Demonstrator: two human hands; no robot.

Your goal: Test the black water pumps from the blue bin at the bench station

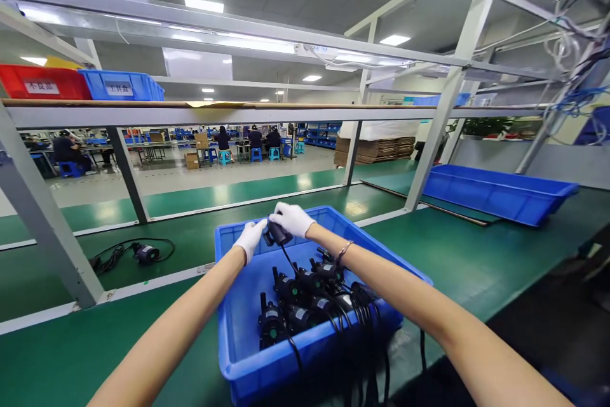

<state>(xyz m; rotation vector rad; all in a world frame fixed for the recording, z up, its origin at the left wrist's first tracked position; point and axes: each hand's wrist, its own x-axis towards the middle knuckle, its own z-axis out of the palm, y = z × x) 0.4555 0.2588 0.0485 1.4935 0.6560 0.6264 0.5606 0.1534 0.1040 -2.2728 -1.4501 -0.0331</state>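
Note:
Both my hands wear white gloves and meet over the far part of a blue plastic bin (225, 343). Between them is a small black pump-like unit (279, 233) with a cable running down from it. My right hand (293, 219) is closed around its top and right side. The fingers of my left hand (251, 240) pinch its left side. Below, several similar black units (298, 315) lie grouped in the near half of the bin. Their black cables (365, 324) hang over the bin's near edge.
The bin stands on a green work surface (476, 267). Another black unit with a coiled cable (145, 253) lies at left. A second blue bin (500, 194) sits at right. White frame posts (441, 121) and a shelf rail rise ahead; people sit at far benches.

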